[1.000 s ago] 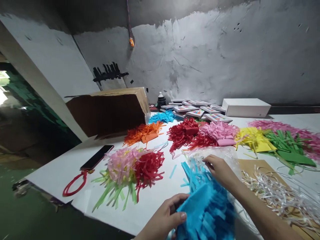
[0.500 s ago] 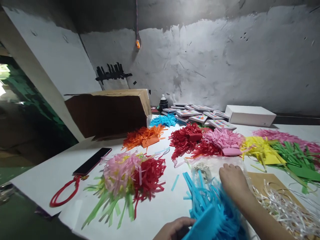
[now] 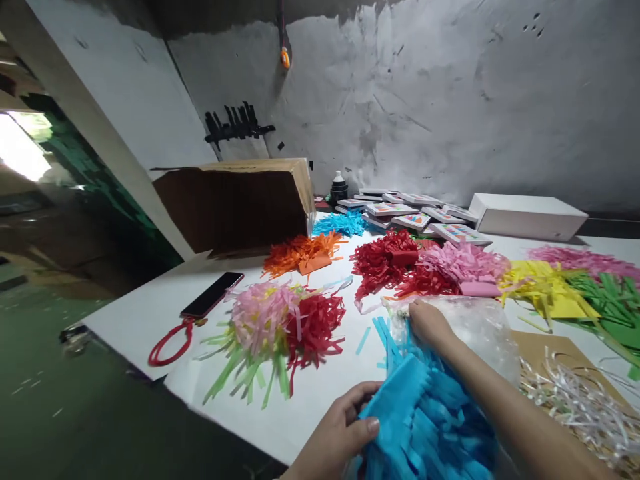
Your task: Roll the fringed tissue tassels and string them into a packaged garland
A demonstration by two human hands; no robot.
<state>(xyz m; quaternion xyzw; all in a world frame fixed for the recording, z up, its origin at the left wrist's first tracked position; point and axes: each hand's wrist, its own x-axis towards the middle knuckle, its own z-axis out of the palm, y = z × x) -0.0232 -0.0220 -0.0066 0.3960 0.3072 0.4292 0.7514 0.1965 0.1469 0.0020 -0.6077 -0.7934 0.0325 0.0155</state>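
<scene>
At the front edge of the table, a large bundle of blue fringed tissue paper [image 3: 430,427] spreads out with its uncut band facing left. My left hand [image 3: 345,423] is closed on that band, thumb on top and fingers behind. Beyond the bundle lies a clear plastic bag [image 3: 480,327]. My right hand [image 3: 430,323] reaches across the blue fringe to the bag's left part, its fingers curled together and pointing down. What they grip is hidden. A mixed bunch of pink, green and red paper strips [image 3: 273,327] lies to the left of my hands.
A phone [image 3: 213,295] with a red cord lies left, before an open cardboard box [image 3: 240,210]. Orange [image 3: 303,257], red [image 3: 383,263], pink [image 3: 463,267] and yellow [image 3: 545,290] fringe bundles lie farther back. White strings [image 3: 585,407] lie right; flat boxes [image 3: 395,209] are piled behind.
My right hand has moved left over the bag, covering a greyish clump seen there before. My left hand now shows its thumb on the blue band. The view has shifted.
</scene>
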